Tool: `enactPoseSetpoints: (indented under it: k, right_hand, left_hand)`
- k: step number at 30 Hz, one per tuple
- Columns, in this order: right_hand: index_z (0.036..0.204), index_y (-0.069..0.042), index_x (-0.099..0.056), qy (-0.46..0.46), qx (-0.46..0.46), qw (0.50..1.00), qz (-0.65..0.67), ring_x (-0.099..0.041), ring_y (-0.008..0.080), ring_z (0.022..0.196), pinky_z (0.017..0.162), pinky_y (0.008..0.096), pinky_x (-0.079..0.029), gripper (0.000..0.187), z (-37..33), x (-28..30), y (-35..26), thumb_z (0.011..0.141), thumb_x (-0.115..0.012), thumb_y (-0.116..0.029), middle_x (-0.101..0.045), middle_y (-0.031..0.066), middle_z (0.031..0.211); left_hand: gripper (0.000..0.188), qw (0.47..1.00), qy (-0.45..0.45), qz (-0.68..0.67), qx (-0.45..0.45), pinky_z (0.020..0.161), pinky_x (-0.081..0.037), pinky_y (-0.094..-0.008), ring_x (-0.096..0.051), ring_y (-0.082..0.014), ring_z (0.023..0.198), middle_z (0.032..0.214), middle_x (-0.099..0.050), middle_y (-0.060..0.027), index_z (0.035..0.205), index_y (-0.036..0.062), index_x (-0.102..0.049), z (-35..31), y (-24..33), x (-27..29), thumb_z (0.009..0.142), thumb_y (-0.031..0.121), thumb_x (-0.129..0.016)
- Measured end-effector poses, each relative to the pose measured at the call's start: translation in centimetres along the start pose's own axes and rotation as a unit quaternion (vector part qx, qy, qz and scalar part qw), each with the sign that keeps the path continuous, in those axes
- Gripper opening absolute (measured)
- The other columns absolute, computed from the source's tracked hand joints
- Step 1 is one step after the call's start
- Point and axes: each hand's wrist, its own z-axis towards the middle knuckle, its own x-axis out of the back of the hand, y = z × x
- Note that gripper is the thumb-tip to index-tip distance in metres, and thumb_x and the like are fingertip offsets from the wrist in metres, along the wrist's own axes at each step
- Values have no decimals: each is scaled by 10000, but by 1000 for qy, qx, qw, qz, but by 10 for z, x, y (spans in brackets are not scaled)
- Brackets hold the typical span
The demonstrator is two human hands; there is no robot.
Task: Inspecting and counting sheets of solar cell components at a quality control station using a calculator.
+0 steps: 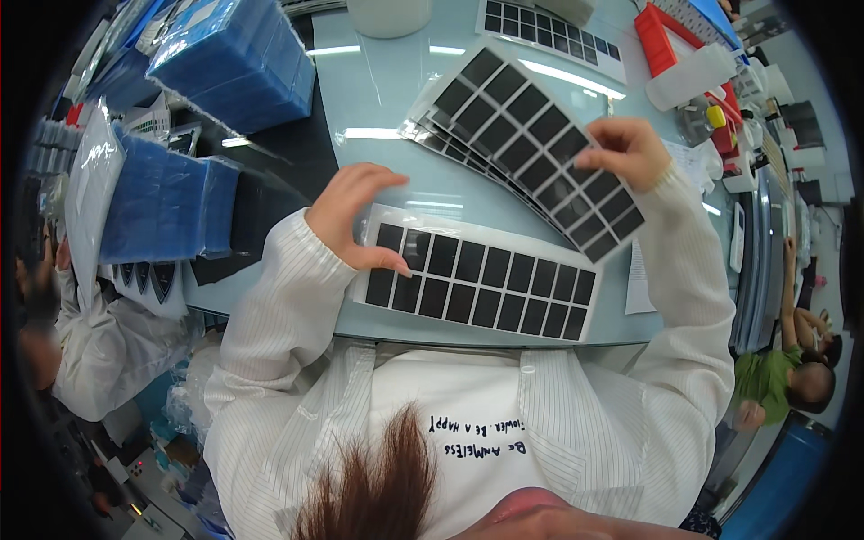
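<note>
A white sheet (477,274) with two rows of black rectangles lies near the table's front edge. Over its left end, my left hand (355,220) is open, thumb and fingers spread apart, with the thumb tip at the black rectangles. My right hand (627,151) pinches the right edge of a similar sheet of black rectangles (531,135), which is tilted across the table. Under that one more such sheets (459,148) lie fanned out, and its lower corner overlaps the near sheet's right end.
Stacks of blue film-wrapped pieces (238,76) stand at the left. Another black-patterned sheet (558,38) lies at the back, beside a white round container (389,13). To the right are a red tray (661,40) and a white bottle (691,76). Other people are nearby on both sides.
</note>
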Motion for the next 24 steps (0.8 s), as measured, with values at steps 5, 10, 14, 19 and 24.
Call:
enactPoseSetpoints:
  k: [5,10,14,19,24]
  right_hand:
    - [857,-21,-692,67,-4,969,-237,-527,89,661,611,235,-431,354,30,17,38,621,-854,-229,-615,26,711]
    - [917,-56,-677,114,33,969,-217,-445,66,629,555,225,-353,447,9,36,38,577,-876,-267,-573,-17,730]
    - [1020,-71,-660,-41,77,990,-111,-422,55,573,522,209,-341,518,-23,5,-6,594,-870,-277,-582,-29,747]
    - [892,-26,-646,-181,117,970,-111,-394,86,481,452,263,-313,408,-47,-55,-25,649,-841,-290,-536,31,632]
    - [830,19,-638,-102,37,992,-70,-517,78,590,546,252,-398,268,-34,-17,-15,720,-786,-175,-581,33,653]
  left_hand:
    - [705,999,-33,-11,5,948,-424,-410,-487,-299,1142,1115,-558,-108,1091,76,-618,3,1,-4,475,269,-903]
    - [600,999,-7,-43,-18,941,-433,-418,-498,-308,1140,1092,-572,-97,997,76,-637,7,2,-3,470,194,-899]
    - [501,995,10,-70,-76,947,-429,-402,-501,-297,1124,1069,-573,-89,935,70,-608,14,9,1,518,149,-874]
    - [573,990,24,-59,-128,927,-435,-399,-498,-304,1144,1106,-574,-97,1026,67,-594,17,15,7,530,145,-871]
    - [977,991,115,-59,16,915,-437,-392,-509,-290,1127,1206,-523,-125,1309,56,-424,7,4,3,480,247,-905]
